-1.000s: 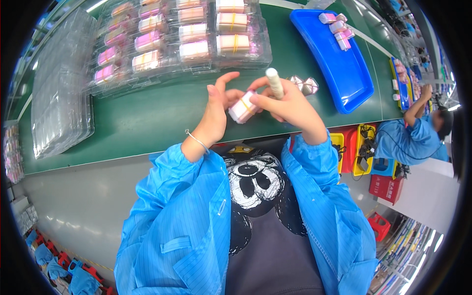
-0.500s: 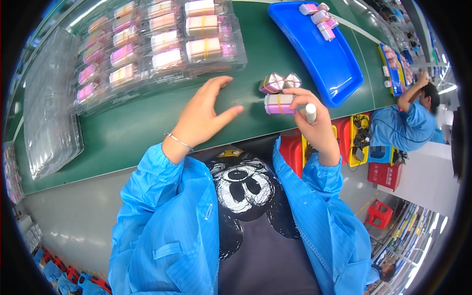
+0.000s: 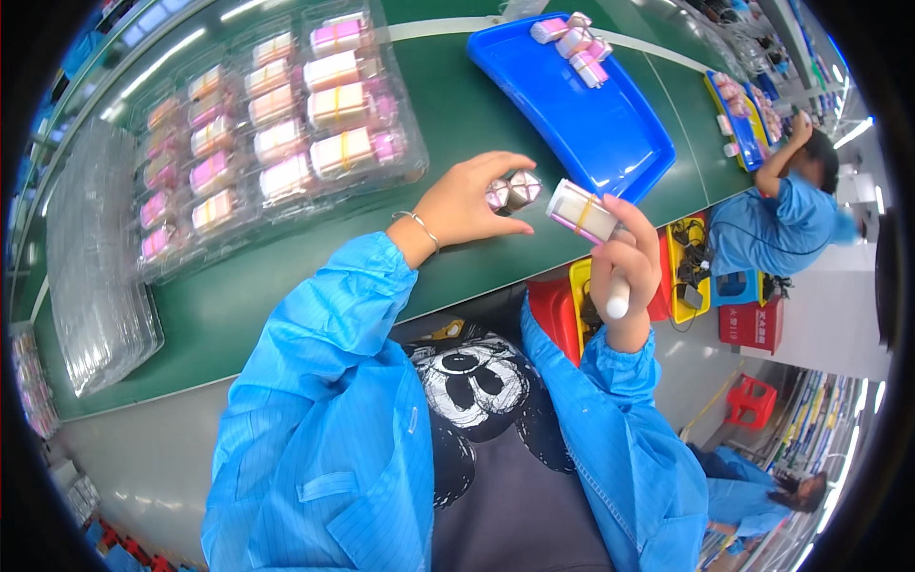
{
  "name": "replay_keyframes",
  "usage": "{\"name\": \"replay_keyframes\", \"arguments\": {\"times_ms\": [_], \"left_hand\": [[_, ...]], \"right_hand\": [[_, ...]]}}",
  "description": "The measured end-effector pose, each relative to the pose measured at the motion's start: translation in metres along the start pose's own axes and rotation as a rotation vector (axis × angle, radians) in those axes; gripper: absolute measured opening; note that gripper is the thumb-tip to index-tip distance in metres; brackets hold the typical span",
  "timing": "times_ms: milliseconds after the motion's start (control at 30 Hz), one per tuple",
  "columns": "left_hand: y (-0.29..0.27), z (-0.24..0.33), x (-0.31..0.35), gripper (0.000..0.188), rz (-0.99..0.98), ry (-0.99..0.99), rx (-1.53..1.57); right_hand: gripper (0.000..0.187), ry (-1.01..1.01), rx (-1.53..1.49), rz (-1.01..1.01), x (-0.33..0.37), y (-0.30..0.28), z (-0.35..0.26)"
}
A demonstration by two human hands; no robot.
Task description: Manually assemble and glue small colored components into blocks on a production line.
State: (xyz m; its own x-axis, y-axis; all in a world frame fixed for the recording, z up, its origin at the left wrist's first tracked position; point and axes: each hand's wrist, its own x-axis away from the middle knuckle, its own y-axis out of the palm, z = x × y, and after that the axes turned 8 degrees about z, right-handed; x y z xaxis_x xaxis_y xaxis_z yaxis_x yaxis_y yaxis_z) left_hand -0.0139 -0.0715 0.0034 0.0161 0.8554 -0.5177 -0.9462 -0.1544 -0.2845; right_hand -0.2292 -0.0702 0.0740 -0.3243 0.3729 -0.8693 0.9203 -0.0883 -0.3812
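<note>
My right hand (image 3: 631,259) holds a small pink-and-white rectangular block (image 3: 582,212) with a yellow band, pinched by the fingertips above the table. In the same hand is a white stick-like thing with a rounded end (image 3: 619,297), perhaps a capped pen; its other end is hidden. My left hand (image 3: 469,202) lies on its side with thumb and fingers apart, curved around two similar blocks (image 3: 515,191) on the green table (image 3: 381,257). Whether the fingers touch them I cannot tell.
Clear plastic trays (image 3: 400,157) with rows of banded blocks are at the left, beside a stack of clear plastic sheets or trays (image 3: 100,276). A blue tray (image 3: 610,133) holds several blocks at its far end. At right, a co-worker in blue (image 3: 777,219) sits near coloured bins (image 3: 688,272).
My right hand has lifted the block off the table and tilted it. My left hand has moved right, to the two other blocks. The view has shifted somewhat.
</note>
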Motion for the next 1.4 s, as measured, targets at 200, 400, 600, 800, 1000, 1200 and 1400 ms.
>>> {"name": "replay_keyframes", "arguments": {"times_ms": [200,400,600,800,1000,1200,1400], "left_hand": [[0.006,-0.007,-0.001,0.044,-0.019,-0.047,-0.012],[-0.034,0.049,0.039,0.049,-0.015,0.015,-0.180],[-0.150,0.103,0.077,0.058,0.336,-0.093,-0.447],[-0.215,0.123,0.072,0.072,0.324,-0.116,-0.950],[-0.209,0.105,0.042,0.067,0.006,-0.008,-1.107],[-0.211,0.092,0.038,0.061,0.014,-0.080,-1.129],[-0.243,0.106,0.052,0.047,0.330,-0.126,-1.124]], "right_hand": [[0.014,-0.091,-0.181,0.111,0.011,0.004,0.010],[0.021,-0.091,-0.245,0.242,0.016,0.026,0.005],[0.027,0.249,-0.140,-0.053,-0.006,0.034,-0.006],[0.039,0.731,-0.504,-0.209,-0.022,0.067,-0.008],[0.036,0.520,-0.539,-0.212,-0.091,0.130,-0.006],[0.041,0.362,-0.444,-0.489,-0.146,0.202,-0.016],[0.044,0.203,-0.311,-0.731,-0.149,0.239,-0.013]]}}
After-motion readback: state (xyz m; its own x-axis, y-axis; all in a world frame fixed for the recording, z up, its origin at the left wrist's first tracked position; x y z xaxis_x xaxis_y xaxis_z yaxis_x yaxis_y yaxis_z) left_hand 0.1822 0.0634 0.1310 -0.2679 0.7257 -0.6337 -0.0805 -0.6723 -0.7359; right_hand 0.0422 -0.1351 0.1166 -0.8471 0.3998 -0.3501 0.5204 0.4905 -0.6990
